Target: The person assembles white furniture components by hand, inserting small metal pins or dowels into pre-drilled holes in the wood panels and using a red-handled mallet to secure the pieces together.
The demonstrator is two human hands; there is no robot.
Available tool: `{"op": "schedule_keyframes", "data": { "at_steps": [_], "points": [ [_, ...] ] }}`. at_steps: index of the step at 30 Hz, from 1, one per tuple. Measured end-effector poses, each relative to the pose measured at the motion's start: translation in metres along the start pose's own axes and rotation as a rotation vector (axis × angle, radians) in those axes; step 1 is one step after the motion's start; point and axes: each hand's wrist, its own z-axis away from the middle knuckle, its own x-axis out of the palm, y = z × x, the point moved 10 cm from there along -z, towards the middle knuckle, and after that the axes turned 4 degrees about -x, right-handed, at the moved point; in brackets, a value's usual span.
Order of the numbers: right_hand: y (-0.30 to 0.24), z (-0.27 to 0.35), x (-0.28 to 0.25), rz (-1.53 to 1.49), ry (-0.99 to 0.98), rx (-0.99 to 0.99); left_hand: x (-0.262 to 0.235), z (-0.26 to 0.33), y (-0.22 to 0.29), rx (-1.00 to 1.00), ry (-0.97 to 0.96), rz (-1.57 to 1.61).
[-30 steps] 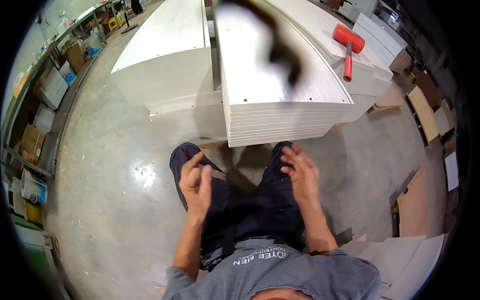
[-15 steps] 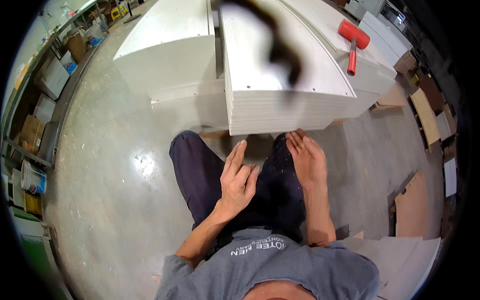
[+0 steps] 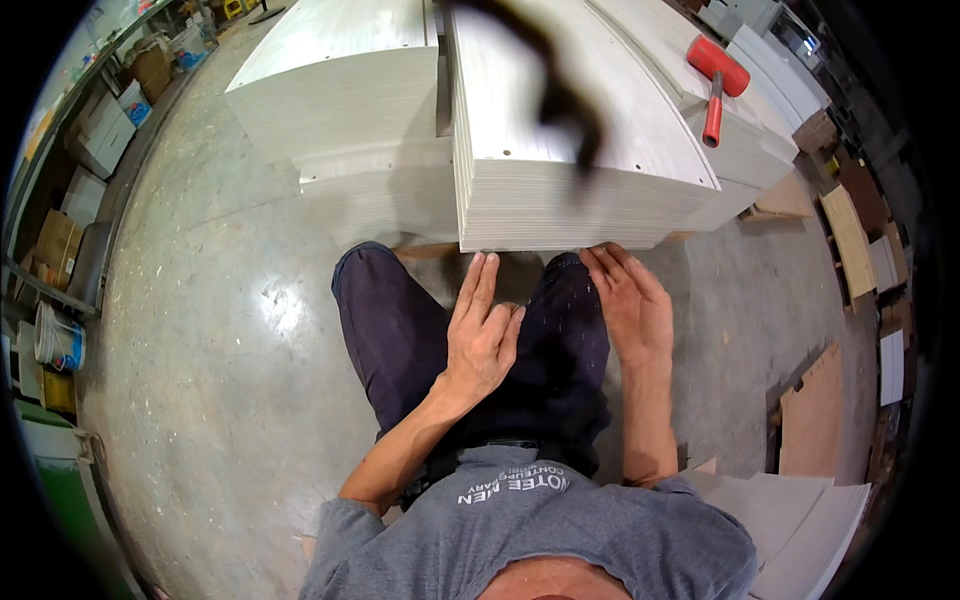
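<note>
A tall stack of thin white panels [image 3: 580, 205] stands right in front of my knees, with small holes along the near edge of its top panel. My left hand [image 3: 482, 335] is low before the stack, two fingers stretched forward and the thumb apart. Its fingertips come close to the stack's bottom edge; I cannot tell whether they touch. Over by my right knee, my right hand [image 3: 635, 305] has its fingers extended, the tips at that same bottom edge. Nothing shows in either palm. A dark blurred shape [image 3: 570, 110] covers part of the stack.
Another panel stack [image 3: 340, 110] stands on the left, beyond a narrow gap. A red mallet [image 3: 718, 70] lies on panels at the right. Cardboard [image 3: 812, 415] and white sheets [image 3: 800, 520] lie at the lower right. A bucket [image 3: 60, 335] stands by the left shelving.
The view has shifted slightly, so the stacks sit higher in the picture. My left fingertips have come nearer the stack's bottom edge. My right hand stays by the edge.
</note>
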Motion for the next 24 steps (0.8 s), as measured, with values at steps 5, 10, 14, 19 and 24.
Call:
{"op": "schedule_keyframes", "data": {
  "at_steps": [5,10,14,19,24],
  "points": [
    [0.000,0.006,0.009,0.021,0.008,-0.114,0.010,-0.001,-0.008,-0.002,-0.030,-0.084],
    [-0.001,0.007,0.016,0.091,0.001,-0.158,0.020,0.003,-0.011,0.006,-0.025,-0.082],
    [-0.001,0.006,0.024,0.094,-0.011,-0.197,0.021,0.001,-0.010,0.002,-0.027,-0.063],
    [-0.004,-0.005,0.028,0.065,-0.021,-0.133,0.024,-0.003,-0.009,0.006,-0.016,-0.056],
    [0.001,-0.031,0.024,0.059,0.015,-0.151,0.028,-0.023,-0.019,0.016,-0.004,-0.069]
  ]
}}
